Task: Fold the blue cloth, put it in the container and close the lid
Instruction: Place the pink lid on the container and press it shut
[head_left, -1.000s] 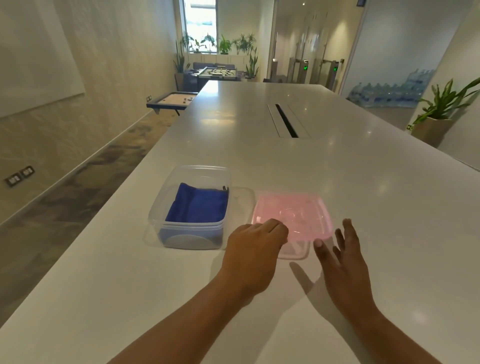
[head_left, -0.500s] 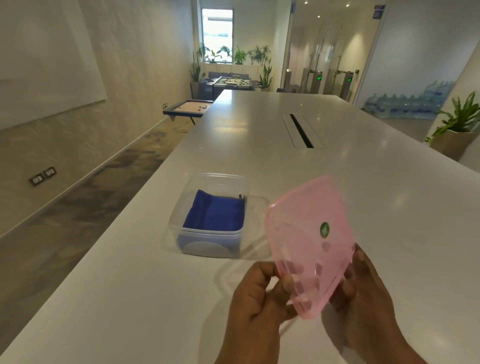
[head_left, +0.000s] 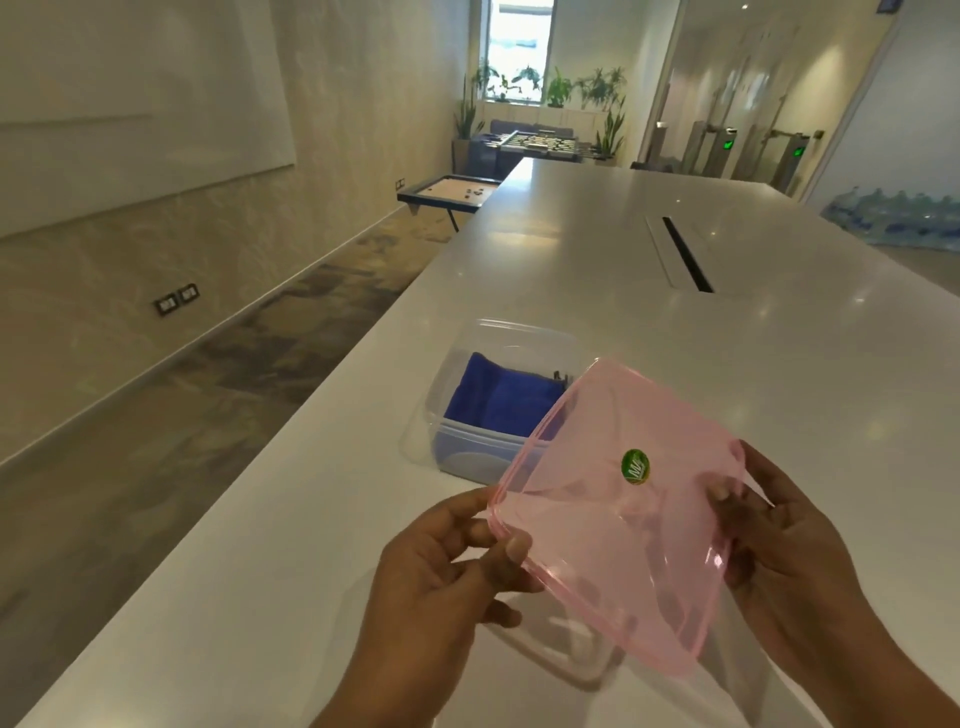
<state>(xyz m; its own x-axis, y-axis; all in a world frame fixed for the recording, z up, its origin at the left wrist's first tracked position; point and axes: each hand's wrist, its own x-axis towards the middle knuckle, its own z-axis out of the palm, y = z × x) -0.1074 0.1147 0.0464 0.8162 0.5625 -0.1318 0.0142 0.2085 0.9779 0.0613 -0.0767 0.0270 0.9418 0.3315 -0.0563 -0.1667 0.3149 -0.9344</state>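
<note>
Head view: lid (head_left: 618, 514), pink and see-through, carried tilted above the table (head_left: 779, 364), its far corner overlapping the container (head_left: 498, 332), which stands open near the table's left edge with the cloth (head_left: 498, 400) already folded inside. To seat well, level first, square all four corners over the rim, then press round the edge rather than at one point, minding the dark tab at the cloth's right edge. Left hand (head_left: 441, 577) pinched on the lid's near-left corner, thumb on top and fingers beneath; right hand (head_left: 795, 551) clasped on the right edge, fingertips (head_left: 722, 491) curled over the rim, neither hand clenched nor slack.
</note>
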